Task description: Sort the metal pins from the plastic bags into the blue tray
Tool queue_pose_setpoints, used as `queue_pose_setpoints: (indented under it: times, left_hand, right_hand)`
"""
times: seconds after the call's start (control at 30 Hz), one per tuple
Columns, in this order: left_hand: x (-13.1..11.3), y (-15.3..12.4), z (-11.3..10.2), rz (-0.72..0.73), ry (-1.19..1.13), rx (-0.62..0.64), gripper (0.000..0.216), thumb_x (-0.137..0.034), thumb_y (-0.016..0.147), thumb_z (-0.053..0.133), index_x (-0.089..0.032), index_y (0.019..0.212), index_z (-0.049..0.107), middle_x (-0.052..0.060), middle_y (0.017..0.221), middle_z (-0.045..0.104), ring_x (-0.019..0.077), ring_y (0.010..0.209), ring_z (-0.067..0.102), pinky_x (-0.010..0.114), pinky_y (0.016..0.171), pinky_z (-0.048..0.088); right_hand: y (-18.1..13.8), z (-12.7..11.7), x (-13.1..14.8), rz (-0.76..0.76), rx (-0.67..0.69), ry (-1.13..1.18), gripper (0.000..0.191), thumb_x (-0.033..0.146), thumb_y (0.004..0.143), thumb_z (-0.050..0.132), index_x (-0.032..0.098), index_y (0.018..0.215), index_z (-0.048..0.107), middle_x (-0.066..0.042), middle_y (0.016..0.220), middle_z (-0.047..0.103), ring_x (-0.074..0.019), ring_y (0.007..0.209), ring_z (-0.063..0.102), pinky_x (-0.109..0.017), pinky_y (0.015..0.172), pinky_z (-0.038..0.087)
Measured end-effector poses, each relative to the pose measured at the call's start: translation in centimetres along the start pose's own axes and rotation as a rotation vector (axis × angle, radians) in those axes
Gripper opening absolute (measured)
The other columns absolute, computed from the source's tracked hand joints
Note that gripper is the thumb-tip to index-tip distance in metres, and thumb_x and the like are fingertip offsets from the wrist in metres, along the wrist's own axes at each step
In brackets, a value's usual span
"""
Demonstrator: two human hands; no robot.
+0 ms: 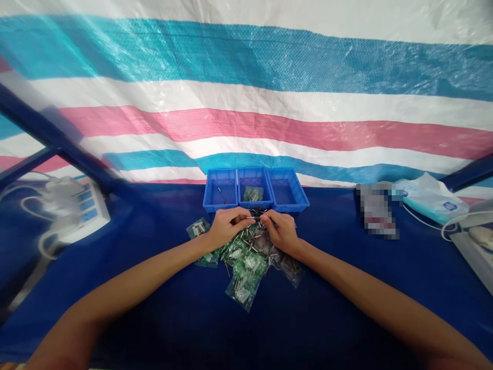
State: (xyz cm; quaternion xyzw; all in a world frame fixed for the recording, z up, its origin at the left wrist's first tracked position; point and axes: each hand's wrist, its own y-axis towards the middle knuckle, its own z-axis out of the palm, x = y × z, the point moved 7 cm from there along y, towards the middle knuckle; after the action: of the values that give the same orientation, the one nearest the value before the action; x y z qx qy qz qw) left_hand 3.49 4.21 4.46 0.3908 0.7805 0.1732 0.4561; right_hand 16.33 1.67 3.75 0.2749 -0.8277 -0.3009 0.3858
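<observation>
My left hand (227, 226) and my right hand (282, 229) rest close together over a pile of small clear plastic bags (246, 272) holding green and metal parts, with loose thin metal pins (252, 237) scattered among them. Both hands have their fingers pinched toward each other at the far edge of the pile, apparently on small pins or a bag. Just beyond the hands stand three blue plastic bins (288, 205) in a row; the left bin (210, 195) holds a pin or two, the middle bin (246, 180) holds a small bag.
A dark blue cloth covers the table (154, 308). A white power strip with cables (77, 210) lies at the left. At the right are a blurred package (376, 210), a white bag (431, 198) and a white device (477, 241). A striped tarp (246, 103) hangs behind.
</observation>
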Motion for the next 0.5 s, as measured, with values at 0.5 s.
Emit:
queue_pose_setpoints:
  times: [0.5]
  left_hand:
    - [-0.39, 0.05, 0.32, 0.019, -0.007, 0.082, 0.035, -0.032, 0.089, 0.047, -0.014, 0.062, 0.059, -0.001, 0.050, 0.057, 0.0074, 0.045, 0.051, 0.017, 0.047, 0.038]
  right_hand:
    - [0.04, 0.22, -0.03, -0.014, 0.034, 0.014, 0.042, 0.029, 0.094, 0.036, 0.019, 0.054, 0.046, 0.003, 0.044, 0.049, -0.0067, 0.040, 0.045, -0.020, 0.044, 0.034]
